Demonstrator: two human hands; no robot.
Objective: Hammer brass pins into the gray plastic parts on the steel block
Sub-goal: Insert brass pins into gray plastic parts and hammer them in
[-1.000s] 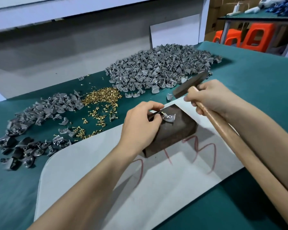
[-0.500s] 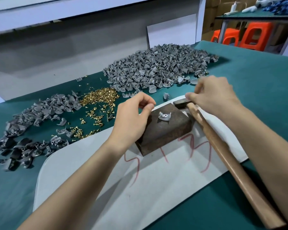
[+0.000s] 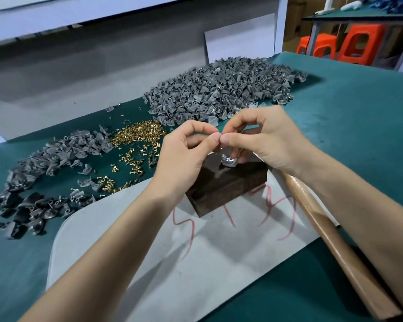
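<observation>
Lying flat, hammer handle [image 3: 336,247] points diagonally toward steel block [image 3: 228,189].

Small assembly workshop: green-covered workbench [image 3: 358,135], bulk heaps of gray plastic parts [image 3: 219,89] and brass pins [image 3: 137,133], orange stools [image 3: 358,43] by a second bench [image 3: 358,17], cardboard boxes [image 3: 297,10] behind.

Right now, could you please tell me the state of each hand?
Left hand: fingertips pinched, contents too small to tell.
Right hand: pinched likewise, cannot tell; the hammer lies free.
</observation>
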